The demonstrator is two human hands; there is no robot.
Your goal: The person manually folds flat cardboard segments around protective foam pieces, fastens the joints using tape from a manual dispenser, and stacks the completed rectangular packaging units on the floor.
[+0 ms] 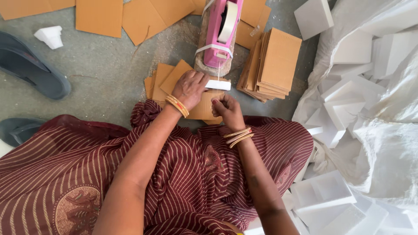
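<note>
My left hand (190,88) rests on a small white foam block (218,85) and a brown cardboard piece (204,106) under it, pressing them down. My right hand (227,111) pinches the near edge of that cardboard, just below the block. A pink tape dispenser (221,30) with a roll of pale tape stands on a stone right beyond the block, a strip of tape hanging toward it. Both wrists carry gold bangles.
A stack of cut cardboard pieces (273,63) leans to the right of the dispenser, more sheets (100,16) lie at the top. White foam blocks (348,93) fill a white sack on the right. Grey sandals (32,65) sit on the concrete floor at left.
</note>
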